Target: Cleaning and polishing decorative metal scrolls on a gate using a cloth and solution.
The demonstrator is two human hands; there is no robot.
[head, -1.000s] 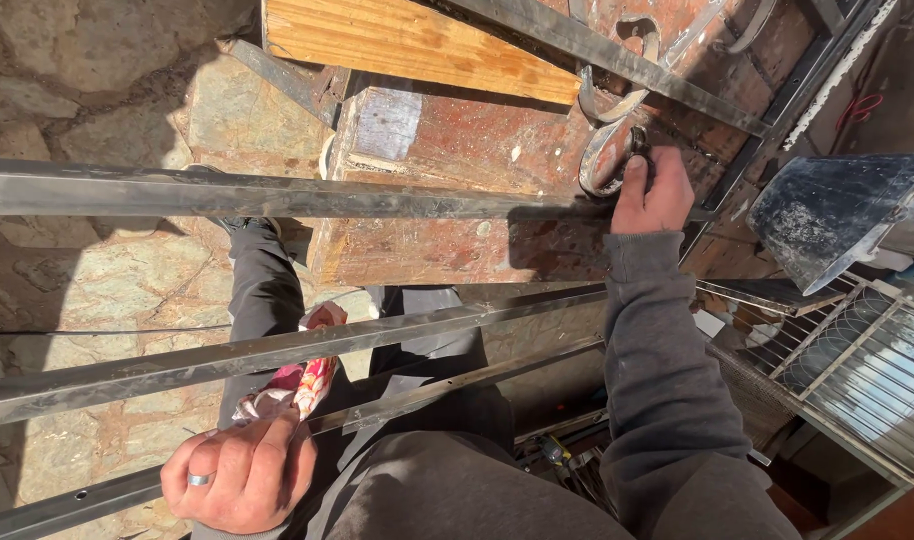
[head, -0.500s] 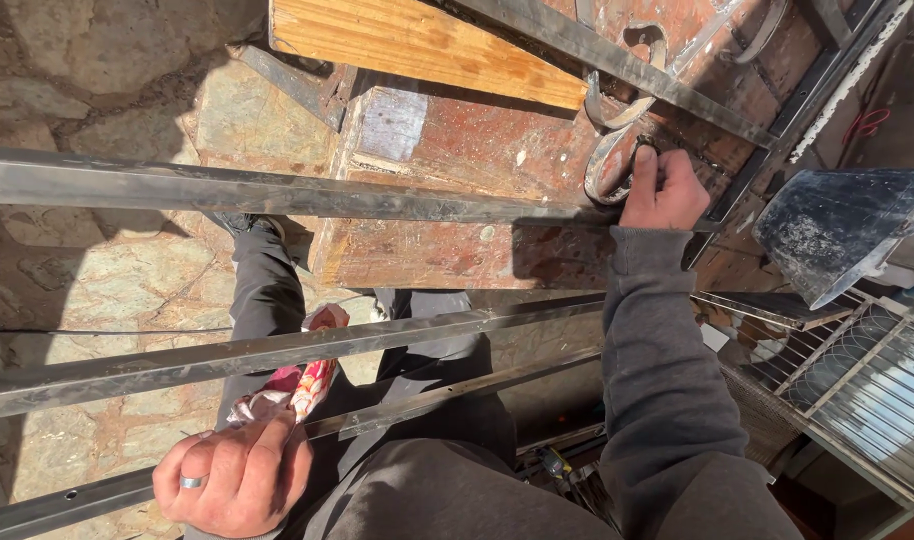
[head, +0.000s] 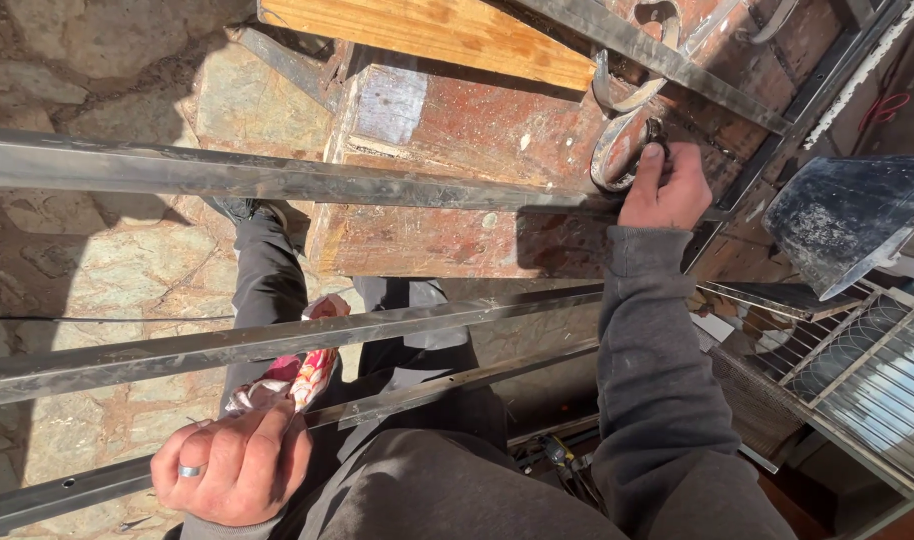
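Sunlit stone floor [head: 97, 260], wooden bench [head: 457, 150]

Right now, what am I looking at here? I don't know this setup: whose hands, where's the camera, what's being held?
One camera, worn on a person's head, looks straight down past grey sleeves and trousers. No machine: two bare hands. The right hand reaches forward, its fingers on a curved metal scroll piece lying on a worn reddish workbench. The left hand, wearing a ring, rests closed on the nearest of three long steel bars crossing the view. A wooden plank lies at the bench's far edge; stone paving lies below.
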